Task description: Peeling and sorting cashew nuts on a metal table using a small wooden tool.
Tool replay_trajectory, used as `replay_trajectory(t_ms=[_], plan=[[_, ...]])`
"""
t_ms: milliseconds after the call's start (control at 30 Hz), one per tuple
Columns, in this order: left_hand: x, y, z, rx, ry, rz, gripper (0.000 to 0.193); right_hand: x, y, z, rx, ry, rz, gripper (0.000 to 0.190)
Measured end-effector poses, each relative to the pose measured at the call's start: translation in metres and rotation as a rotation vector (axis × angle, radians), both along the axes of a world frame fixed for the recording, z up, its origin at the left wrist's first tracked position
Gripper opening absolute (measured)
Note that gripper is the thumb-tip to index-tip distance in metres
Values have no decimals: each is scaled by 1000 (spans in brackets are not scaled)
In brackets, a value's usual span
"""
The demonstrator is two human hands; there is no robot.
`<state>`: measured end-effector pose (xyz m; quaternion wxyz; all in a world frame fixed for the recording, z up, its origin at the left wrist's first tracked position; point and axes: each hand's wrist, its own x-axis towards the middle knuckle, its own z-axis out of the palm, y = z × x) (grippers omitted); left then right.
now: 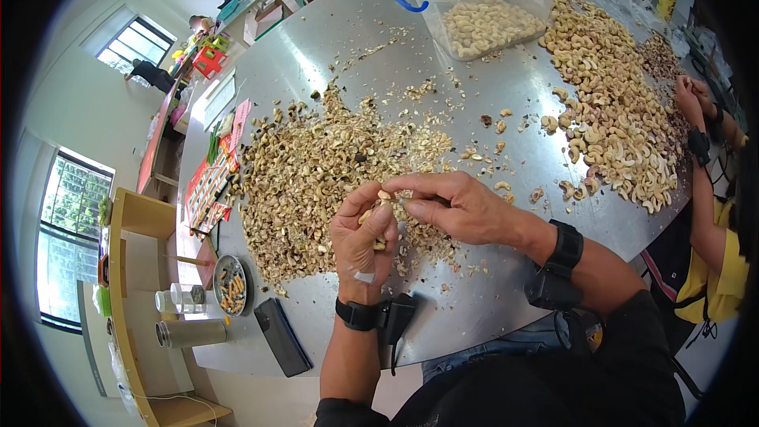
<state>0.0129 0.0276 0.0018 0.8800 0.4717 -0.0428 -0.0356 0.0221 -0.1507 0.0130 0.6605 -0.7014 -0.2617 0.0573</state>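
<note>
My left hand (364, 234) pinches a cashew piece (384, 195) between thumb and fingertips, and more cashew pieces (379, 243) sit in its curled fingers. A white strip is stuck near that wrist. My right hand (468, 207) comes in from the right, its thumb and forefinger closed on a small greyish tool (404, 196), mostly hidden, whose tip is close to the pinched piece. Both hands hover over a broad heap of broken cashews and skins (302, 190) on the metal table (474, 320).
A clear plastic tub of cashews (492, 24) stands at the back. To the right lies a pile of whole cashews (616, 107), beside another person's hands (694, 98). At left are an ashtray with cigarette butts (230, 286), a metal flask (193, 332) and a dark wallet-like case (283, 337).
</note>
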Motion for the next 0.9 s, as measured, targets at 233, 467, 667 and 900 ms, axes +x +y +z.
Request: replay_trajectory(t_ms=[233,467,667,900], plan=[[-1,2,2,-21,-39,-26,35,-1,-5,12,-4,25,73,45],[-1,4,1,-1,-44,-7,36,-2,-4,10,-16,-20,35,44],[-2,5,1,18,-26,36,35,-2,-3,10,-38,-137,-12,37],[-2,3,0,59,-27,45,35,-1,-1,4,-33,-161,-81,27]])
